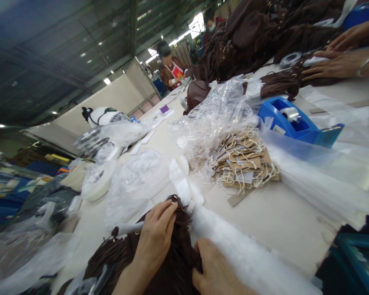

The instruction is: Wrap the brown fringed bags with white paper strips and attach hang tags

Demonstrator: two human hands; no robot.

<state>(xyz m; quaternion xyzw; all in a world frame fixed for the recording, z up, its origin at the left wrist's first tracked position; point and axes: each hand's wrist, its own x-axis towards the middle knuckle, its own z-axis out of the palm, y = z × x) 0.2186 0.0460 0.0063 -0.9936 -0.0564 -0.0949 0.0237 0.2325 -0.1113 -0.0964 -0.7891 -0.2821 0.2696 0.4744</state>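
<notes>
A dark brown fringed bag (169, 262) lies at the bottom centre, close to the camera. My left hand (156, 233) rests on its top, with fingers bent around a strap part near a small metal ring. Lower down, my right hand (213, 266) is at the bag's right edge, its thumb and fingers curled; what they hold is partly hidden. White wrapping material (233, 241) lies just right of the bag. A white strip (180, 176) is beyond my left hand.
Beyond lie tan tags with strings (246, 164), crumpled clear plastic (215, 110) and a blue tape dispenser (295, 123). Brown bags (249, 41) are heaped at the back. Another person's hands (341, 61) work at upper right. Plastic bags (135, 176) cover the left side.
</notes>
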